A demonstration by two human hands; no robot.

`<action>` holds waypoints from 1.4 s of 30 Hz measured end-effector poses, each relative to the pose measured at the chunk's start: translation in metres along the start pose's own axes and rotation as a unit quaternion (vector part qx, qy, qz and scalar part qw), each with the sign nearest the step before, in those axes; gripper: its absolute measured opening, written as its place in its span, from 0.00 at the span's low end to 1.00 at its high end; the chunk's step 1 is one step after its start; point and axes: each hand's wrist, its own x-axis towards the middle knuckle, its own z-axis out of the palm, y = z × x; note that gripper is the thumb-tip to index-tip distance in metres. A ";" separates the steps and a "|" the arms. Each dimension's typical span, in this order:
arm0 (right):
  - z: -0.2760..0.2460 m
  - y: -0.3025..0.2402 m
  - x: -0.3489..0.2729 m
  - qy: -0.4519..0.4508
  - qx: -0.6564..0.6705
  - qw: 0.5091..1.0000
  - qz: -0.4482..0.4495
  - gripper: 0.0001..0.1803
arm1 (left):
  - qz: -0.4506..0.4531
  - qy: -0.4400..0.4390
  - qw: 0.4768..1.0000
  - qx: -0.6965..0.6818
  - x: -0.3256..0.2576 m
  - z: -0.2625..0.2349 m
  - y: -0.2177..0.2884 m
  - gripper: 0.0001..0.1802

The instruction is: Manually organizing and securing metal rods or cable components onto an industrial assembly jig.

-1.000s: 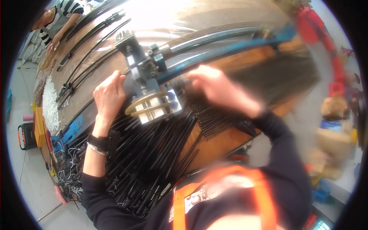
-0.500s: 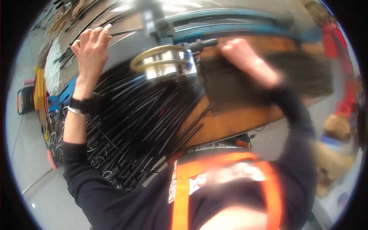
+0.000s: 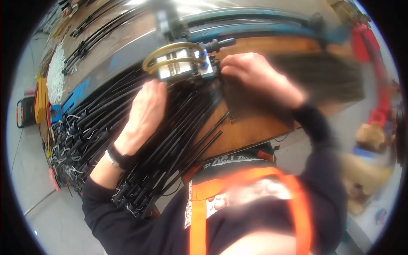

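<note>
Head view: black cable bundle fanned across wooden desk, likely light, springy, slippery, best gripped near the ends. Left hand flat on the strands, fingers open; right hand pinching cable ends beside metal fixture with yellow hose. Grip blurred, fingertips hidden.

Bright, even daylight fills the scene, strongest at the top, where glare washes out the far edge of the wooden tabletop. The metal fixture on the tabletop is fairly sharp and catches pale highlights. Right of the fixture, the right hand is smeared by motion blur. The left hand, just below the fixture, is clearer. A soft shadow lies beside it. Straight edges bow toward the black circular rim, where everything turns soft.
</note>
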 end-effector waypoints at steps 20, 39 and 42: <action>0.014 -0.010 -0.028 0.068 0.093 0.992 -0.049 0.09 | -0.081 -0.035 0.989 -0.119 -0.041 -0.057 0.018 0.17; -0.028 -0.049 -0.035 0.049 -0.029 0.984 -0.167 0.27 | 0.051 0.074 0.983 -0.163 -0.017 -0.034 0.067 0.10; -0.047 -0.060 -0.037 0.080 -0.112 0.970 -0.200 0.27 | 0.050 0.071 0.985 -0.147 0.000 -0.040 0.083 0.11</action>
